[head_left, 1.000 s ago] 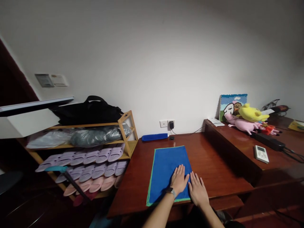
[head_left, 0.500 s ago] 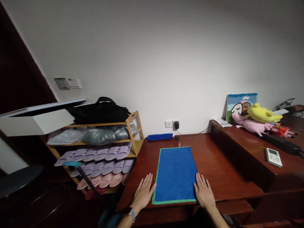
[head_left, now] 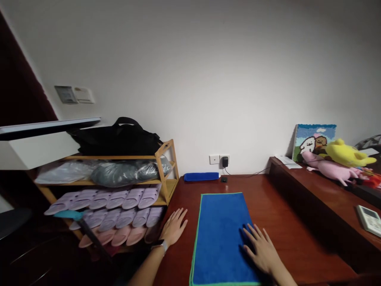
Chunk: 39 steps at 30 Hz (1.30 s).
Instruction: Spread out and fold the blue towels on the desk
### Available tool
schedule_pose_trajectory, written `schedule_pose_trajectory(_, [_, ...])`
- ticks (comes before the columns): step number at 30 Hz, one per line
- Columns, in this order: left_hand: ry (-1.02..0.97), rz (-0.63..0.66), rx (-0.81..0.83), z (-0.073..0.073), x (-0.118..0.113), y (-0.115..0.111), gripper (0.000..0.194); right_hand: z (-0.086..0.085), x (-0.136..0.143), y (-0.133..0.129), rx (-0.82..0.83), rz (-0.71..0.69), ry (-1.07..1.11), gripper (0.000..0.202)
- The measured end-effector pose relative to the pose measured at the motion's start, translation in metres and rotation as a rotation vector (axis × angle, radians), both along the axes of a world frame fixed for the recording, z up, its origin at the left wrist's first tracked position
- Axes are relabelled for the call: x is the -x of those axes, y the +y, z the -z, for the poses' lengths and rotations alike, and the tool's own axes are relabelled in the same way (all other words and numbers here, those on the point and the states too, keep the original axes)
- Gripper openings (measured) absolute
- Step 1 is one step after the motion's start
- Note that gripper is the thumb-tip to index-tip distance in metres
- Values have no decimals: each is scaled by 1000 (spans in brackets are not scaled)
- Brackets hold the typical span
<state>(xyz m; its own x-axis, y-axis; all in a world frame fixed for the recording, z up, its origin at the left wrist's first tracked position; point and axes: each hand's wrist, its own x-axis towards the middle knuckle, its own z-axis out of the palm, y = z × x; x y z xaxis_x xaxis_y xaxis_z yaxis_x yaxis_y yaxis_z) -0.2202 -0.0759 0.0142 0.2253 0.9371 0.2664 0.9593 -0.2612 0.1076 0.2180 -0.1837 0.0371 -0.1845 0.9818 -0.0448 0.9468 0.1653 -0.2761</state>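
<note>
A blue cloth [head_left: 222,234] with green edging lies flat on the reddish-brown wooden table [head_left: 279,234], its near left edge showing more than one layer. To the left of the cloth, my left hand [head_left: 174,227] rests open on the wood, fingers stretched forward, with a watch at the wrist. My right hand [head_left: 262,248] is open over the cloth's right edge, fingers spread and holding nothing. Shadows under its fingers suggest it is slightly raised. Against the wall at the table's back lies a narrow, folded dark-blue cloth [head_left: 201,176].
Left stands a wooden rack [head_left: 165,171] with several slippers [head_left: 125,198], plastic-wrapped items and a black bag [head_left: 119,137]. Behind the table are a socket and black plug [head_left: 225,161]. On the raised right ledge lie plush toys [head_left: 345,153], a picture [head_left: 316,139] and a white remote [head_left: 370,218].
My left hand has moved left, away from the cloth's edge. My right hand has spread its fingers and shifted over the cloth's right side. The view has tilted and moved closer.
</note>
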Motion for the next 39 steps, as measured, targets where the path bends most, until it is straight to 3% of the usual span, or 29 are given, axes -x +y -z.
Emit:
schedule_pose_trajectory(3, [-34, 24, 11, 10, 4, 9, 51, -28, 12, 39, 8, -263, 88, 67])
schedule_pose_trajectory(6, [-54, 25, -11, 19, 10, 12, 50, -43, 27, 80, 52, -451, 133, 71])
schedule_pose_trajectory(9, [-60, 33, -29, 23, 12, 12, 48, -41, 37, 109, 94, -511, 165, 73])
schedule_pose_trajectory(13, [-66, 37, -18, 22, 13, 12, 47, -20, 40, 123, 124, -505, 205, 75])
schedule_pose_trajectory(18, [-61, 29, 5, 23, 13, 13, 48, 10, 25, 125, 46, -335, 125, 71])
schedule_pose_trajectory(23, [-60, 42, -17, 25, 13, 15, 48, 40, -23, 132, -16, 199, -78, 72])
schedule_pose_trajectory(25, [-56, 43, -20, 24, 12, 15, 48, 43, -42, 136, 18, 389, -134, 76])
schedule_pose_trajectory(28, [-45, 39, -23, 22, 12, 14, 48, 37, -55, 137, 96, 540, -153, 79])
schedule_pose_trajectory(31, [-46, 40, -32, 23, 13, 15, 48, 33, -51, 130, 40, 532, -174, 79])
schedule_pose_trajectory(34, [-53, 42, -49, 26, 14, 17, 48, 39, -44, 122, -76, 373, -187, 78])
schedule_pose_trajectory(39, [-50, 40, -55, 28, 15, 18, 50, 54, -42, 128, -14, 344, -141, 77])
